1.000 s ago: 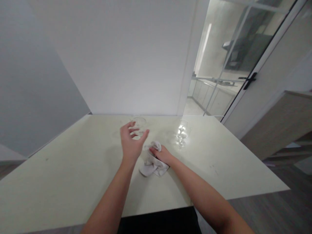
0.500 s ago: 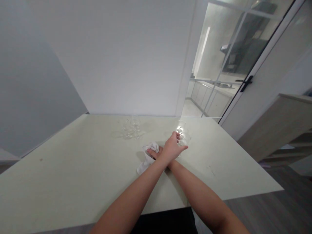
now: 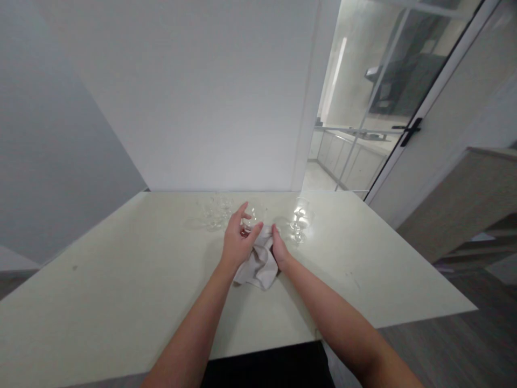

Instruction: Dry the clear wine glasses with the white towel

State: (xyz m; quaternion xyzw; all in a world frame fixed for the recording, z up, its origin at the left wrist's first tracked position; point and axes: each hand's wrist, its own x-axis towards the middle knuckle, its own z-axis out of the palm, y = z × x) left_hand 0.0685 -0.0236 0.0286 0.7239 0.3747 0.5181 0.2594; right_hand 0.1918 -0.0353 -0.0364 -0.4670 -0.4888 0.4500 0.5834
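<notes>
- Fingers (image 3: 244, 211) of your left hand (image 3: 237, 241) curl around a clear glass (image 3: 253, 214), thumb on one side and the rest on the other, so that hand has it gripped just above the table (image 3: 121, 280).
- Your right hand (image 3: 278, 249) is closed on the white cloth (image 3: 258, 263), pressing a bunched end of it up against the glass; the rest of the cloth hangs down between your two wrists and touches the table.
- That glass sits in the middle of the table's far half, between two other sets of glassware.
- Left of it, a small cluster of clear glasses (image 3: 218, 211) stands on the table near the wall, just beside your left hand but apart from it.
- Right of it, a stemmed glass (image 3: 301, 222) stands upright, near your right hand and not touched.
- Behind the table's right corner is a glazed door (image 3: 388, 97) with a dark handle (image 3: 410, 132).
</notes>
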